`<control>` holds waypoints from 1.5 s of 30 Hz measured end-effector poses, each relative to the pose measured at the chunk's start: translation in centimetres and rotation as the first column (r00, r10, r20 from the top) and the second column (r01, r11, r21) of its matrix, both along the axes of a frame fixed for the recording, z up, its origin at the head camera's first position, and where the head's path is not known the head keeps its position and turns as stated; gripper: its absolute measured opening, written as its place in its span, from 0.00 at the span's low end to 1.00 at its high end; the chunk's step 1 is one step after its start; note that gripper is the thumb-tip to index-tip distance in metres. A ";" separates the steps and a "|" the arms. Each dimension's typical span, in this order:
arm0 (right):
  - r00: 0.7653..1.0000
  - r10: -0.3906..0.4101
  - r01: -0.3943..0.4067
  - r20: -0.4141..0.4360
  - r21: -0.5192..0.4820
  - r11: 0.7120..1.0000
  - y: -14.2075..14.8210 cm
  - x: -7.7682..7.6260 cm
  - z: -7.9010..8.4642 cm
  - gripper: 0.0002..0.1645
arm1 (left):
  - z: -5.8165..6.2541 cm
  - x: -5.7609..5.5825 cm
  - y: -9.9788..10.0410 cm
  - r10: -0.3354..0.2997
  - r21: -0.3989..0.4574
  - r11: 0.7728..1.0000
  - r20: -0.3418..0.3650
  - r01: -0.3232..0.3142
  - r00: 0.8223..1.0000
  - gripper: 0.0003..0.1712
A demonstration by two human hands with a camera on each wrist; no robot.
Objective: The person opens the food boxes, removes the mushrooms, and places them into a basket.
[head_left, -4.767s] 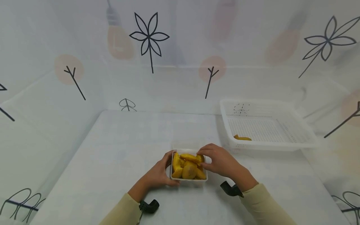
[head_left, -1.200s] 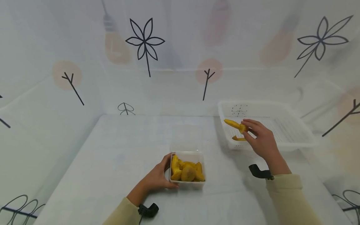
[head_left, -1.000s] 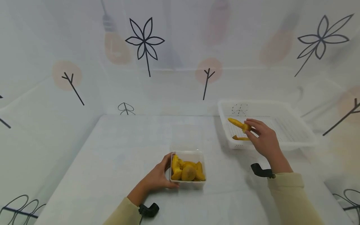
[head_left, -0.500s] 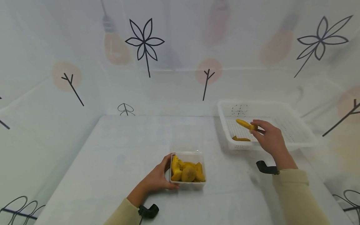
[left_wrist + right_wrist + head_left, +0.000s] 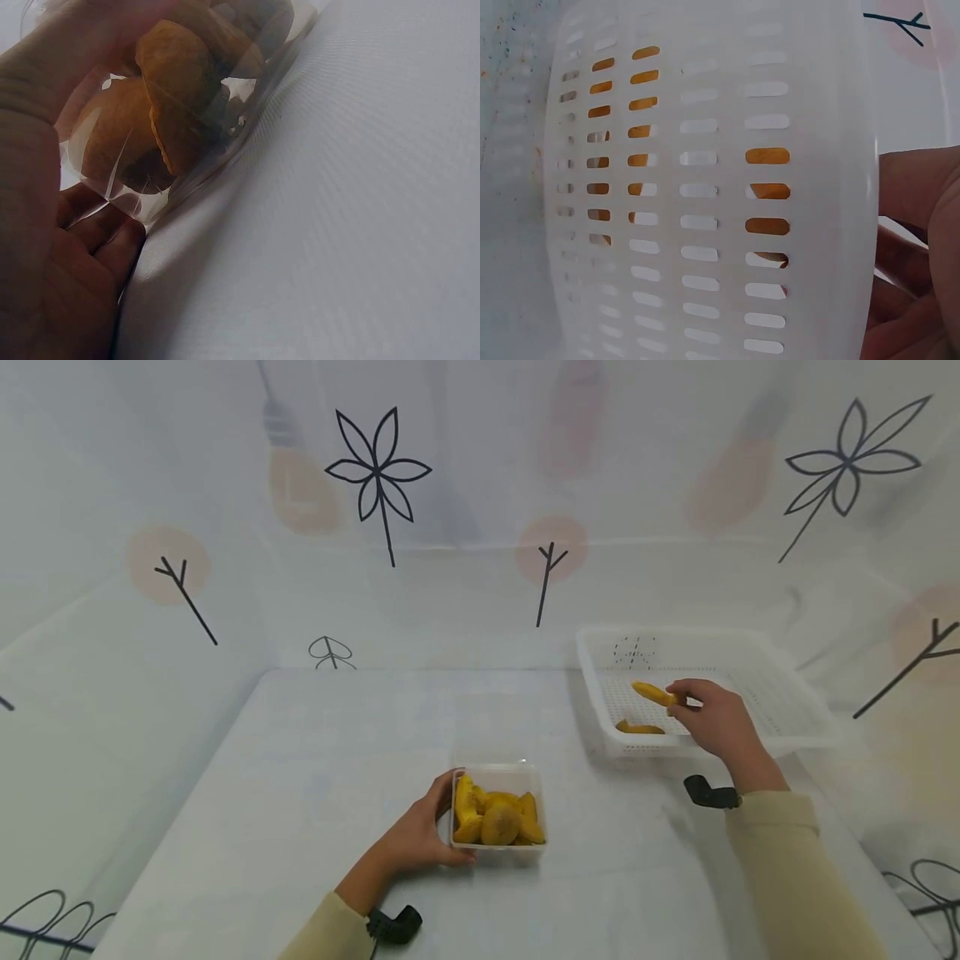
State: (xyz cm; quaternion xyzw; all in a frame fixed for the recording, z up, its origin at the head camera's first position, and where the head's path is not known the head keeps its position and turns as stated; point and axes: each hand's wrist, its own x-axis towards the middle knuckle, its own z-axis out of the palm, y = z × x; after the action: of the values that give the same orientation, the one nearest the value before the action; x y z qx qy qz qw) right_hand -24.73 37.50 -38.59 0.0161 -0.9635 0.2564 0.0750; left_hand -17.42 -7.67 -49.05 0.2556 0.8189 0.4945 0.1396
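A yellow piece (image 5: 651, 693) is finger-pinched by the right hand (image 5: 711, 720) over the far-right basket (image 5: 712, 652); a clear box (image 5: 510, 854) is finger-clasped by the left hand (image 5: 416, 833).

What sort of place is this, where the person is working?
Probably a small staged work booth: printed sheeting encloses three sides of the white table, which holds a white perforated basket and a clear plastic box with yellow fruit-like pieces.

Head view high, right wrist beside basket (image 5: 731, 174)
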 end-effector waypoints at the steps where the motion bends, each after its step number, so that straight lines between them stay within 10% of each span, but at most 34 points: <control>1: 1.000 0.001 -0.001 0.011 0.008 1.000 0.1 -0.1 0.0 0.21 | 0.0 0.0 0.0 0.001 0.000 1.000 0.000 -0.001 1.000 0.69; 29: 0.944 -0.026 -0.005 0.330 0.092 0.996 1.2 -3.1 0.6 0.24 | -0.1 -0.2 0.1 -0.001 0.006 1.000 0.009 0.001 1.000 0.69; 45: 0.959 0.009 -0.058 0.282 0.164 0.985 0.8 -3.2 0.6 0.21 | -0.1 -0.1 0.0 -0.003 0.004 1.000 0.000 0.003 1.000 0.68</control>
State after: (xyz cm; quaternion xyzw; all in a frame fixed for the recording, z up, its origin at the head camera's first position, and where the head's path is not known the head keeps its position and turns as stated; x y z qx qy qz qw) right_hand -27.92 38.31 -38.00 0.0024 -0.9824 0.1741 -0.0680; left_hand -17.50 -7.62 -49.11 0.2570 0.8177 0.4957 0.1399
